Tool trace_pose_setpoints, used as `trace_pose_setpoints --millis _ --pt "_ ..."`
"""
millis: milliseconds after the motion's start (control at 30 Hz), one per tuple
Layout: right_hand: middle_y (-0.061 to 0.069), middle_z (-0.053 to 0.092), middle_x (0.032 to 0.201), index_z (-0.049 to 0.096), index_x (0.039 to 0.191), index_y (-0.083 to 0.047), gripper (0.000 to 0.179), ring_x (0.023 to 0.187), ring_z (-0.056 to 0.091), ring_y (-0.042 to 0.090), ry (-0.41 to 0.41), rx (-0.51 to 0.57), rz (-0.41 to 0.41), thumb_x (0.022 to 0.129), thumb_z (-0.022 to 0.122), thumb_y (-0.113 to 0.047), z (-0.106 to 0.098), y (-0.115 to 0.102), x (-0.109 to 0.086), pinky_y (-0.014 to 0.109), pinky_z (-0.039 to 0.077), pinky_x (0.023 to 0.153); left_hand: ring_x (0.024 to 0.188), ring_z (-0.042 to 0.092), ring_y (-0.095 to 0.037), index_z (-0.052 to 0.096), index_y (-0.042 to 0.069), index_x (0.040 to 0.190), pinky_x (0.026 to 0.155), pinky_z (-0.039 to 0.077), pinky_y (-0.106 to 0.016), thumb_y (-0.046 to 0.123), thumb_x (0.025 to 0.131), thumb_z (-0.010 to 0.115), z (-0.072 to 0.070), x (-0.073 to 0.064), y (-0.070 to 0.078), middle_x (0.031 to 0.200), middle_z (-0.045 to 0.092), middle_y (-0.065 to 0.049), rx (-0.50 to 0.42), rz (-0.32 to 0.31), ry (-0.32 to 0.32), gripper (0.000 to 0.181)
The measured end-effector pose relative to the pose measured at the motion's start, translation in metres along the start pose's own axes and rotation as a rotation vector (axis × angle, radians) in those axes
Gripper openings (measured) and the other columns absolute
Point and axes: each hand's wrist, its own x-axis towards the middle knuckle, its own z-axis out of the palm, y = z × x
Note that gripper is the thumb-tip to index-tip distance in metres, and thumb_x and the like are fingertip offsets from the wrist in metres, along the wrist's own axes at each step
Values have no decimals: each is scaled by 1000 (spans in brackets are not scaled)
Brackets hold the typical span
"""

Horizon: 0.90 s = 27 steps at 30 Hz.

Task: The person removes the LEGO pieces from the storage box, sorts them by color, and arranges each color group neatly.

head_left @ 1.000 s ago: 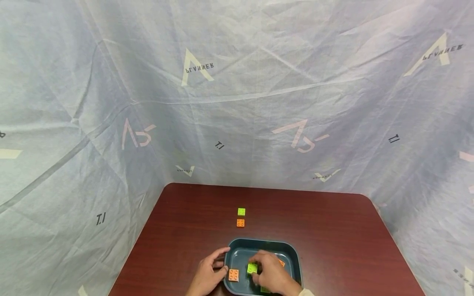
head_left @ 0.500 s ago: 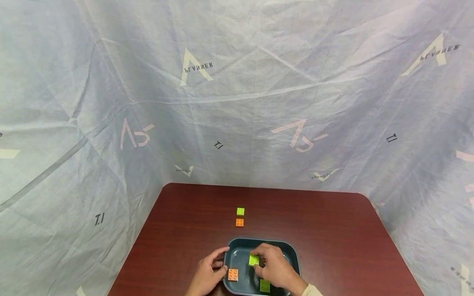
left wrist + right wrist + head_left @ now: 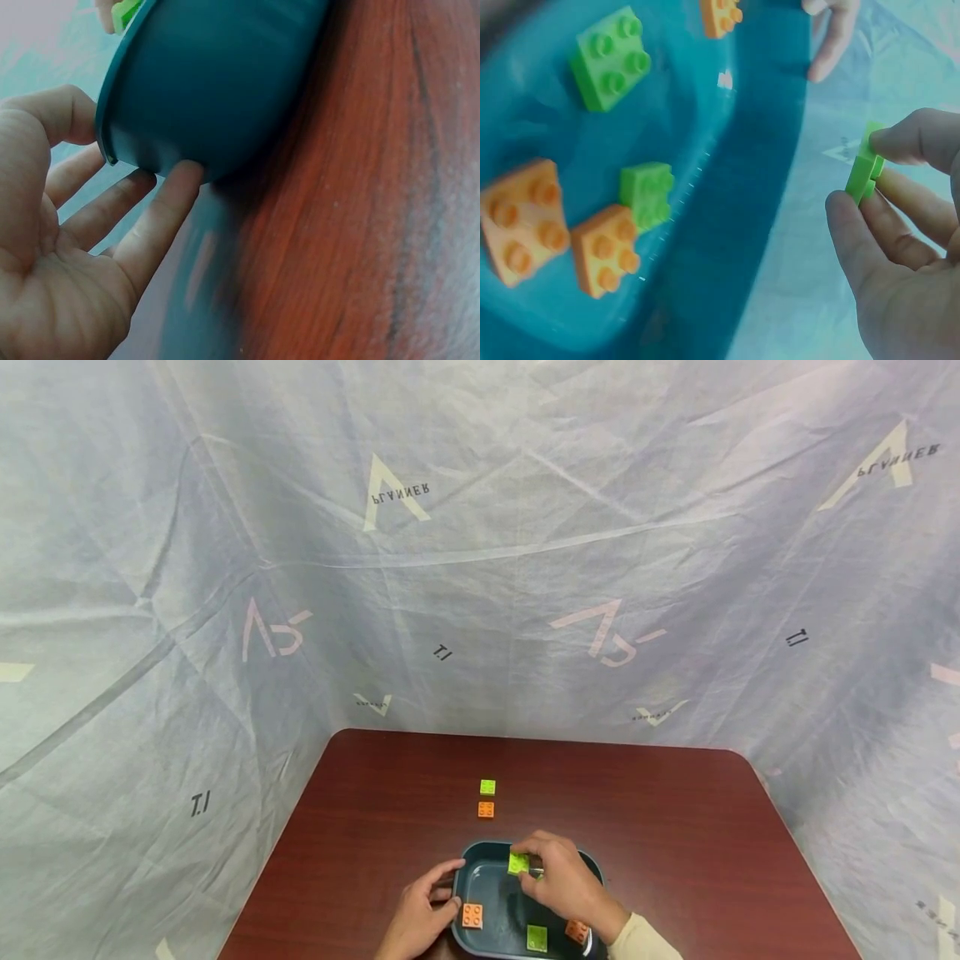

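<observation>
A green toy building brick (image 3: 518, 863) is pinched between the thumb and fingers of my right hand (image 3: 564, 877), above the far part of the dark teal tray (image 3: 487, 943). The right wrist view shows this green brick (image 3: 865, 163) held by its edges, clear of the tray. My left hand (image 3: 422, 912) rests against the tray's left side; in the left wrist view its fingertips touch the outer wall (image 3: 202, 82). Inside the tray lie an orange brick (image 3: 472, 916) at left, a green brick (image 3: 537, 938) near the front and an orange brick (image 3: 577, 931), partly hidden by my right arm.
Beyond the tray, a green brick (image 3: 487, 787) and an orange brick (image 3: 486, 810) lie in line on the reddish-brown table (image 3: 637, 802). A printed grey cloth (image 3: 480, 568) hangs around the table. Another small green brick (image 3: 648, 196) shows in the tray.
My right hand has lifted the green brick and carried it toward the tray's far side. More of the tray's bricks now show. My left hand stays at the tray's side.
</observation>
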Motion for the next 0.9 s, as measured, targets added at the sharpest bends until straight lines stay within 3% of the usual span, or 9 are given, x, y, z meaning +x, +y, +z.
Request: trace_pose_setpoints --millis 300,567,900 --pt "0 71 116 77 123 -13 32 99 74 15 30 27 39 91 79 -9 -9 -2 14 25 61 80 105 77 -24 64 24 145 75 61 -31 11 94 75 -1 1 0 142 65 -20 -2 -8 2 54" --pt "4 71 119 76 124 -10 33 105 74 22 89 40 23 92 75 -5 -6 2 31 31 63 86 107 77 -27 64 22 146 76 62 -32 10 95 74 -1 0 0 142 64 -21 -5 -15 -3 53" --pt "6 72 123 75 127 -10 36 104 75 22 161 -31 3 92 74 -1 -3 7 51 34 63 84 108 77 -28 62 23 148 74 60 -30 10 96 73 0 1 -2 145 62 -23 -67 5 -19 55"
